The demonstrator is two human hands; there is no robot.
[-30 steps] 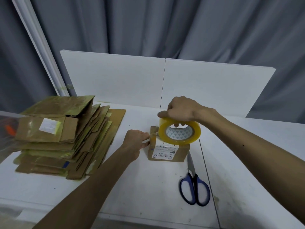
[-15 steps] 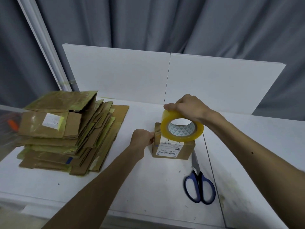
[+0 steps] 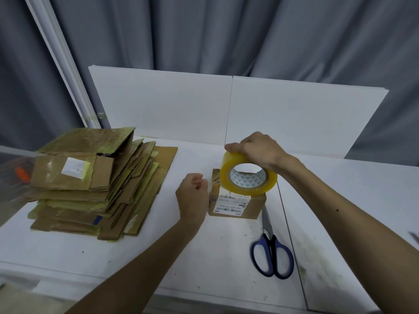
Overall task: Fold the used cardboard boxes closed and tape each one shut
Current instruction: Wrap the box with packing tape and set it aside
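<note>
Resting on the worktop [image 3: 204,264], 1 small cardboard box [image 3: 235,207] is topped by the tape roll [image 3: 229,177], gripped from above by fingers of the right hand [image 3: 258,150]. Just left of the box, the left hand [image 3: 192,196] is held with fingers curled; any grasp cannot be told.

Right hand [image 3: 256,150] grips tape roll [image 3: 249,189] from above, forearm extended — left hand [image 3: 192,196] fingers curled, hold unclear

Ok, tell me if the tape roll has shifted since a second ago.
No. The tape roll sits at the same spot over the small box.
</note>
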